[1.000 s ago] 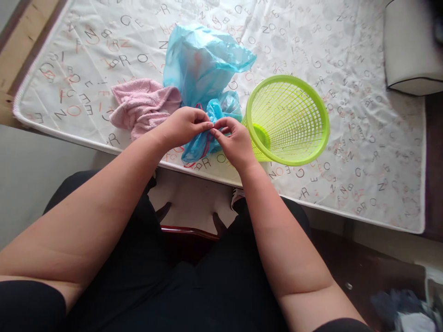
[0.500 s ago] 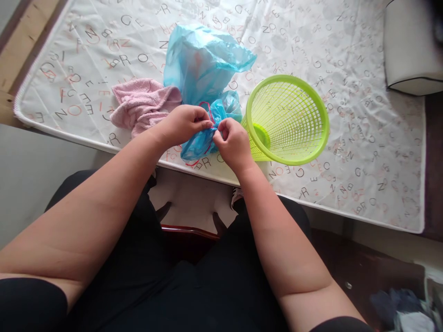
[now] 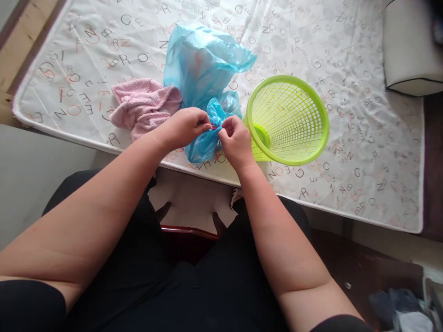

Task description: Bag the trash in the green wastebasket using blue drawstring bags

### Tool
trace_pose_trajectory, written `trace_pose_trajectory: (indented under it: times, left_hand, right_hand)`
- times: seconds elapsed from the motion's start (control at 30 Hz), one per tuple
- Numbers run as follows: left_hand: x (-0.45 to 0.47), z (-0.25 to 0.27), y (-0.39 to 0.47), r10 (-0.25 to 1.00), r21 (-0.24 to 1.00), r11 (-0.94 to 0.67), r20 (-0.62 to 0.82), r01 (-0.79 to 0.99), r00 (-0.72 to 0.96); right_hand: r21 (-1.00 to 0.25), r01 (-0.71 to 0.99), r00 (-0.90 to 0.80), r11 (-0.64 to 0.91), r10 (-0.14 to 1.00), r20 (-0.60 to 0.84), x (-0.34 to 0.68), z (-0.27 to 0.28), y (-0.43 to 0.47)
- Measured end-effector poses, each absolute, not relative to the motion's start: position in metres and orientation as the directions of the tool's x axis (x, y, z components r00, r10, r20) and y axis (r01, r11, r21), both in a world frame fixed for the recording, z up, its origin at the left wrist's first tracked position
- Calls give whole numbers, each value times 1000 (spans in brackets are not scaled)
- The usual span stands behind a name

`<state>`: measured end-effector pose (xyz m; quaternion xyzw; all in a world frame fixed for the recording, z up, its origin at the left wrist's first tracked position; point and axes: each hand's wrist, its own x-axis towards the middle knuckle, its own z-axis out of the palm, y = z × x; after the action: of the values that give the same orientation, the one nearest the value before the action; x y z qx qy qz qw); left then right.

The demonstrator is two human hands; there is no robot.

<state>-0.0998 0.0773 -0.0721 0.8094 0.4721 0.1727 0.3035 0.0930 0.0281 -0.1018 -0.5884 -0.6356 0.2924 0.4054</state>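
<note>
A small blue plastic bag (image 3: 203, 146) with a thin red string is bunched between my hands near the table's front edge. The fingers of my left hand (image 3: 188, 125) pinch the red string (image 3: 215, 127) at the bag's gathered middle. From the other side, my right hand (image 3: 237, 137) is closed in a pinch on the same gathered spot; whether it has string or plastic between the fingertips is partly hidden. A larger light blue plastic bag (image 3: 197, 64) stands open just behind. To the left lies a crumpled pink towel (image 3: 141, 103).
A green mesh wastebasket (image 3: 289, 159) lies tilted to the right of my right hand, its mouth towards me. Letter-printed cloth (image 3: 360, 152) covers the table. At the far right is a white box-like object (image 3: 411, 50). A dark red stool (image 3: 190, 233) shows below the table edge.
My right hand has shifted slightly right. The red loop that stood above my left hand is gone from there, and the string now runs tighter between my fingers.
</note>
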Motion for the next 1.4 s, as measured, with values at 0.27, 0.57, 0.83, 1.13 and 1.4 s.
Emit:
trace_pose_trajectory:
  times: [0.27, 0.57, 0.83, 1.13, 1.4]
  left_hand:
    - [-102, -58, 70, 860, 619, -503, 289, 603, 421]
    - [-102, -72, 71, 848, 674, -507, 278, 537, 452]
    - [-103, -77, 74, 833, 702, -516, 278, 491, 478]
    - [-104, -78, 76, 806, 675, -537, 233, 506, 544]
    - [-101, -85, 70, 832, 545, -533, 197, 648, 519]
  right_hand:
    - [-884, 440, -15, 158, 986, 169, 89, -92, 26]
    - [-869, 457, -33, 189, 980, 195, 88, -94, 25]
    - [-878, 433, -40, 205, 977, 208, 88, -94, 24]
    - [-870, 430, -74, 239, 970, 230, 85, -98, 21]
    - [-843, 479, -107, 244, 970, 220, 75, -104, 21]
